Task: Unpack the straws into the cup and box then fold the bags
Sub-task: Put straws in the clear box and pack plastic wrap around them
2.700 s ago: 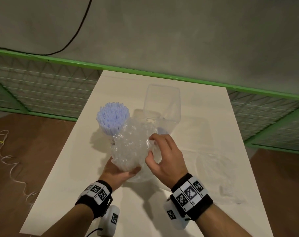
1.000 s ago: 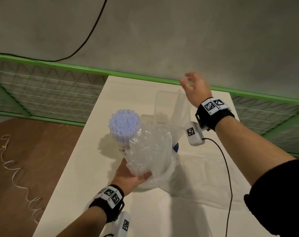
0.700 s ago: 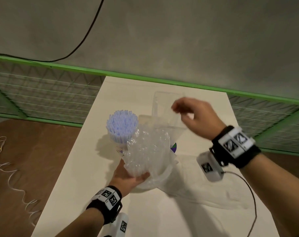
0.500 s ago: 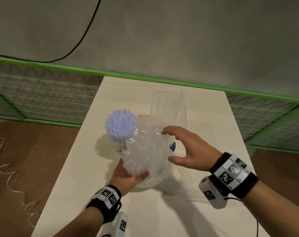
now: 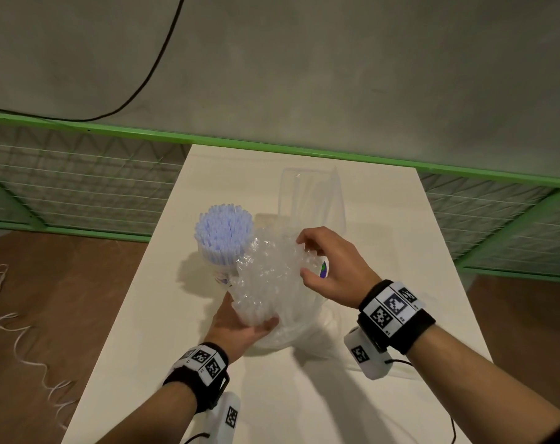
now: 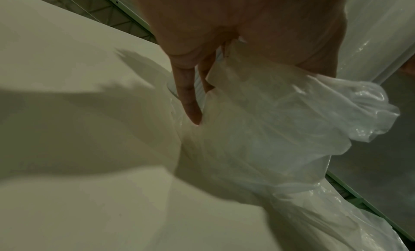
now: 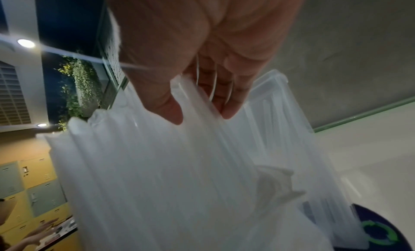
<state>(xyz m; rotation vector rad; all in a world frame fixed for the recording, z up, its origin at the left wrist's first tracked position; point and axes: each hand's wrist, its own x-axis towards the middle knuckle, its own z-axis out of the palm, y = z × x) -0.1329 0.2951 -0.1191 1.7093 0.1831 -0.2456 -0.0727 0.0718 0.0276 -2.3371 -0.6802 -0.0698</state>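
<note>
My left hand grips the bottom of one bundle of clear straws, fingers curled round it through the bag, above the middle of the table. The bundle's long axis runs from near to far, open ends pointing up and away from me. My right hand pinches a few straw tips between thumb and fingers at the bundle's far right. One cup of purple straws stands upright just left of the bundle, near the table's left edge. One clear box stands just beyond. Bare tabletop lies to the right and near me.
</note>
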